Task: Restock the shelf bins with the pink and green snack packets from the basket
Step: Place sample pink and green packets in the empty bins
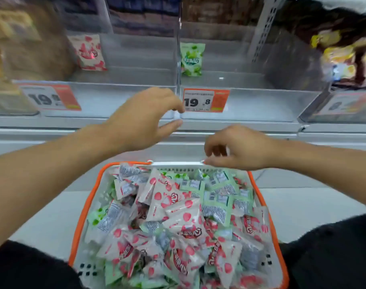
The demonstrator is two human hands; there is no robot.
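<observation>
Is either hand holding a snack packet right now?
No: the left hand hovers bare before the shelf, and the right hand touches only the basket rim.

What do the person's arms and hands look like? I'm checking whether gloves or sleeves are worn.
Both forearms are bare, with no sleeves showing. The left hand and right hand wear no gloves, and no rings, watch or bracelets are visible.

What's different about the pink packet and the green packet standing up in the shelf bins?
The pink packet has red fruit pictures; the green packet has green ones. The pink packet stands in the left bin and looks bigger; the green packet stands in the right bin. The pink packet tilts more. Both stand alone, apart from the hands.
</observation>
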